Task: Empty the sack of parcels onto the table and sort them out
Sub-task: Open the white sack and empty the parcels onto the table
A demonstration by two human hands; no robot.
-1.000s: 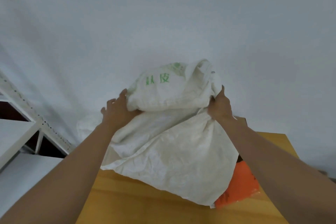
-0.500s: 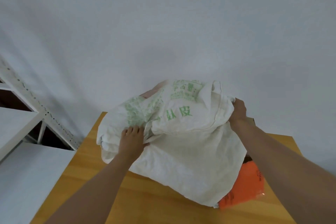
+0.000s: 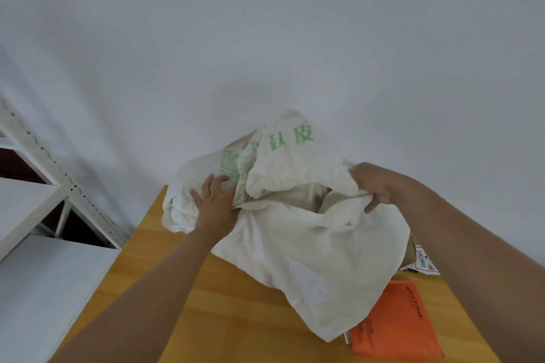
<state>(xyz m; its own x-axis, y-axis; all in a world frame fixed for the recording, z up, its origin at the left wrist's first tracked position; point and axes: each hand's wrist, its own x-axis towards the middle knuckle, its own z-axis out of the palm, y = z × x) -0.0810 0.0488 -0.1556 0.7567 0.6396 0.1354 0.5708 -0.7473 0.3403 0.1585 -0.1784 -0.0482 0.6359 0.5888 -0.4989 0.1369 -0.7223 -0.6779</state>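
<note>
Sack [image 3: 298,233] is gripped at its rim by right hand [image 3: 372,186], pressed w/ flat fingers by left hand [image 3: 216,200]; orange parcel [image 3: 398,321] is seen beneath, on table [image 3: 236,318].

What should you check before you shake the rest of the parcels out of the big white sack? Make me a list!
1. Right hand grips the sack edge: ok.
2. Left hand has a firm hold: not ok, its fingers lie flat on the cloth.
3. Sack over the table: ok.
4. Bare table to land on: ok, wood shows near the left arm.
5. Orange parcel already out: ok, partly under the sack.
6. More parcels inside: cannot tell, the cloth hides them.
</note>
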